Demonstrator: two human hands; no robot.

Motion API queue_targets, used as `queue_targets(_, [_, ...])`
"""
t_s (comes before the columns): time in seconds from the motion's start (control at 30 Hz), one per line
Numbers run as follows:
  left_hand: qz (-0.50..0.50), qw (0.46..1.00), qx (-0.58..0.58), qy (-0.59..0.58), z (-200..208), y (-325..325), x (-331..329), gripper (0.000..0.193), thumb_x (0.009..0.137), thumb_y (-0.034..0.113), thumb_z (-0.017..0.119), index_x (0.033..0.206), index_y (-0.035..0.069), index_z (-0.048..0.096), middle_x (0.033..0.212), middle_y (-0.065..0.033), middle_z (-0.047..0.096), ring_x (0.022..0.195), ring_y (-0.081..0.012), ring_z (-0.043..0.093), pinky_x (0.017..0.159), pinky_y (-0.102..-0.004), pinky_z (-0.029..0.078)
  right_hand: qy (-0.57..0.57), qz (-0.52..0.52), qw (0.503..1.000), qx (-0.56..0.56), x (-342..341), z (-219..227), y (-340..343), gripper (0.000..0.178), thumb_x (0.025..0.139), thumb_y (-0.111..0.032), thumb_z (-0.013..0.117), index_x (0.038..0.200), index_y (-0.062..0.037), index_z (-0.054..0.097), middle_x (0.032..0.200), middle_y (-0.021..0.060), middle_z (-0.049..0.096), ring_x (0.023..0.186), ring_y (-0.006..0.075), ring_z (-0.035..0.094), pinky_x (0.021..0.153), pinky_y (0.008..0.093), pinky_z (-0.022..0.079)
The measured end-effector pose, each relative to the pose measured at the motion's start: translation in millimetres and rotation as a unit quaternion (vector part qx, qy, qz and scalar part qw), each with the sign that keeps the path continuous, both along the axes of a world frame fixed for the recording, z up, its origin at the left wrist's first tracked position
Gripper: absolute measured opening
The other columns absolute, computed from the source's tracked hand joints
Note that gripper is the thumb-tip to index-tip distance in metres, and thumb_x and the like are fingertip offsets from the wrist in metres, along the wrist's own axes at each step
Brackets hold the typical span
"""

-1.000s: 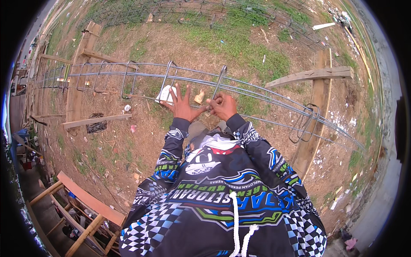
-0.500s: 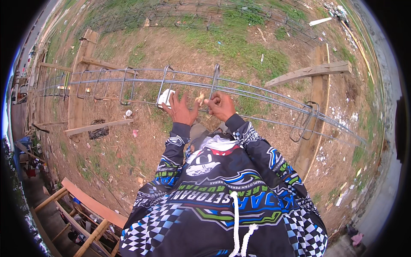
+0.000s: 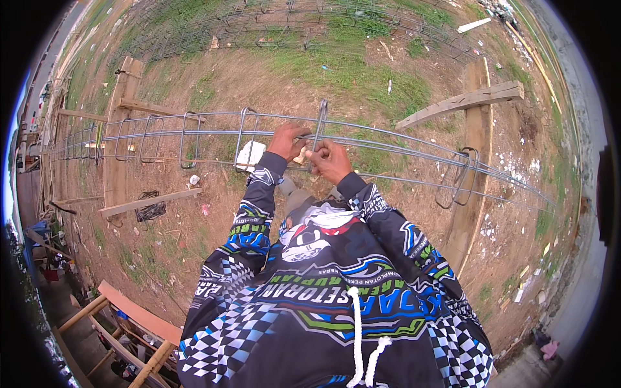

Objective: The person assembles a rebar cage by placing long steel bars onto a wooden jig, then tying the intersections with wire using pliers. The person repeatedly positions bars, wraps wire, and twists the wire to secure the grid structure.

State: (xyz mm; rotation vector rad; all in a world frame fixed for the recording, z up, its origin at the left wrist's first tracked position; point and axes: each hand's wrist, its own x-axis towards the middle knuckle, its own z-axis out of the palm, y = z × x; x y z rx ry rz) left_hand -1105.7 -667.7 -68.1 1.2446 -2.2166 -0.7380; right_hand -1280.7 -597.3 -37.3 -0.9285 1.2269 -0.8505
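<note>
Steel cage: rebar cage [image 3: 194, 132] lies across timber supports [image 3: 475, 139], chest-high before me.
Left hand [image 3: 286, 140]: fingers clamped on stirrup [image 3: 319, 126].
Right hand [image 3: 330, 160]: fingers pinched at same joint.
Change: left hand moved right from white wad [image 3: 250, 155]; both now work the stirrup.

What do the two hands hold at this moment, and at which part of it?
Both hands are at one upright steel stirrup of the rebar cage: the left hand and right hand grip where it crosses the long bars. Any tie wire is too small to tell.
</note>
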Motion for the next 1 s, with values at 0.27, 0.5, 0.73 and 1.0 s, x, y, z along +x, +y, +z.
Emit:
queue_targets(0.27, [-0.030, 0.998, 0.059, 0.024, 9.5, -7.5, -1.1, 0.026, 0.070, 0.009, 0.071, 0.095, 0.003, 0.071, 0.092, -0.0163, 0.066, 0.090, -0.0374, 0.062, 0.082, -0.0425, 0.050, -0.044, -0.008, 0.999, 0.017, 5.2, -8.2, -9.8, 0.023, 0.087, -0.015, 0.069, 0.095, 0.0023, 0.055, 0.065, 0.0055, 0.060, 0.050, 0.0119, 0.058, 0.044, 0.0259, 0.046])
queue_targets(0.5, [-0.024, 0.996, 0.078, 0.037, 3.2, -7.7, 2.9, 0.027, 0.071, 0.009, 0.070, 0.097, 0.002, 0.070, 0.096, -0.0171, 0.067, 0.093, -0.0371, 0.064, 0.084, -0.0410, 0.050, -0.022, -0.013, 0.999, 0.039, 7.6, -14.9, -18.7, 0.021, 0.088, -0.015, 0.068, 0.088, 0.0021, 0.056, 0.065, 0.0073, 0.062, 0.050, 0.0149, 0.062, 0.041, 0.0272, 0.046])
queue_targets(0.73, [-0.015, 0.997, 0.071, 0.006, 2.7, -9.6, -2.0, 0.026, 0.074, 0.013, 0.072, 0.099, 0.004, 0.071, 0.099, -0.0167, 0.068, 0.096, -0.0368, 0.063, 0.086, -0.0415, 0.049, 0.038, 0.056, 0.993, 0.101, -2.2, -14.3, -18.0, 0.024, 0.087, -0.016, 0.068, 0.084, 0.0061, 0.059, 0.065, 0.0117, 0.066, 0.051, 0.0174, 0.066, 0.042, 0.0280, 0.051])
queue_targets(1.0, [0.081, 0.995, -0.060, -0.026, 13.0, 4.5, -4.3, 0.036, 0.075, 0.020, 0.075, 0.108, 0.007, 0.068, 0.110, -0.0142, 0.064, 0.106, -0.0346, 0.058, 0.094, -0.0442, 0.043, 0.139, 0.132, 0.976, 0.103, -4.1, 0.7, -6.9, 0.020, 0.082, -0.013, 0.065, 0.078, 0.0072, 0.065, 0.061, 0.0122, 0.066, 0.051, 0.0183, 0.067, 0.045, 0.0306, 0.054])
